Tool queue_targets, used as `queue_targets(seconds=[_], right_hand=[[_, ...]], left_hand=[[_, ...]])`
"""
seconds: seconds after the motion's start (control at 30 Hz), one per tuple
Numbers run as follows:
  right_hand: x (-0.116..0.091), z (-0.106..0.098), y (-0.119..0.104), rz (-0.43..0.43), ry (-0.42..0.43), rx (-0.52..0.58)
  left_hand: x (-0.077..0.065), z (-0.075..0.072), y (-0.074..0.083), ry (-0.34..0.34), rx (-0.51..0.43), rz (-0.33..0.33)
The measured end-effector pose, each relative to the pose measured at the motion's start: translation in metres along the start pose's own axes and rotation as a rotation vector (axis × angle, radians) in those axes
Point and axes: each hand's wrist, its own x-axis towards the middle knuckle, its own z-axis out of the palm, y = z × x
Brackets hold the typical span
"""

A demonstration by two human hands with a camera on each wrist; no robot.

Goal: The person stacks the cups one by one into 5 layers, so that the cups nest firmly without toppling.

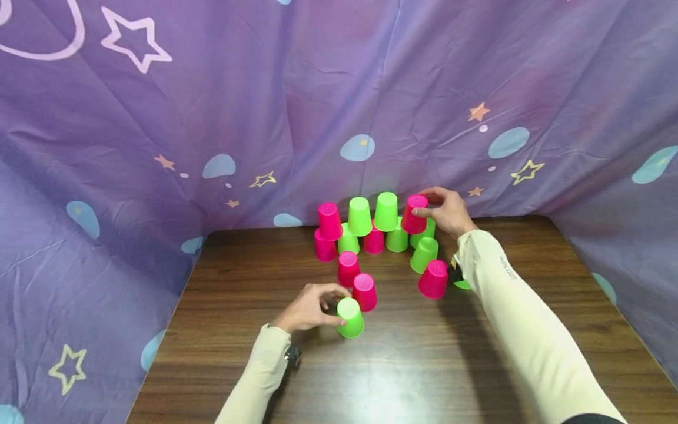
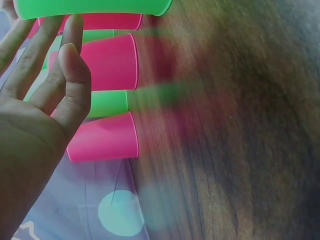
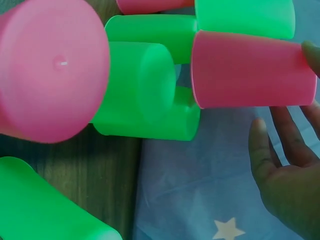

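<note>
In the head view my left hand (image 1: 309, 309) holds an upside-down green cup (image 1: 350, 318) at the near end of the left row, thumb at its near side. That green cup (image 2: 95, 6) crosses the top of the left wrist view. Behind it stand two pink cups (image 1: 364, 292). At the back my right hand (image 1: 447, 211) pinches a pink cup (image 1: 414, 214) between thumb and fingers, at the right end of the upper tier. The right wrist view shows this pink cup (image 3: 252, 70) beside green ones. All the cups are upside down.
The upper tier also has a pink cup (image 1: 330, 221) and two green cups (image 1: 359, 217), over a lower row. Forward on the right stand a green cup (image 1: 425, 255) and a pink cup (image 1: 434, 279); another green cup (image 1: 462, 284) is mostly hidden by my right sleeve. A purple curtain (image 1: 296, 118) backs the wooden table (image 1: 238, 282).
</note>
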Motion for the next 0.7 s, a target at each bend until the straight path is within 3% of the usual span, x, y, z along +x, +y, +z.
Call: queue_targets(seconds=[0.27, 0.7], right_hand=[[0.008, 0.004, 0.007, 0.064, 0.047, -0.035], [0.013, 0.009, 0.014, 0.075, 0.071, -0.023]], left_hand=[[-0.001, -0.002, -0.002, -0.005, -0.007, -0.002], [-0.003, -0.015, 0.007, 0.031, -0.009, 0.019]])
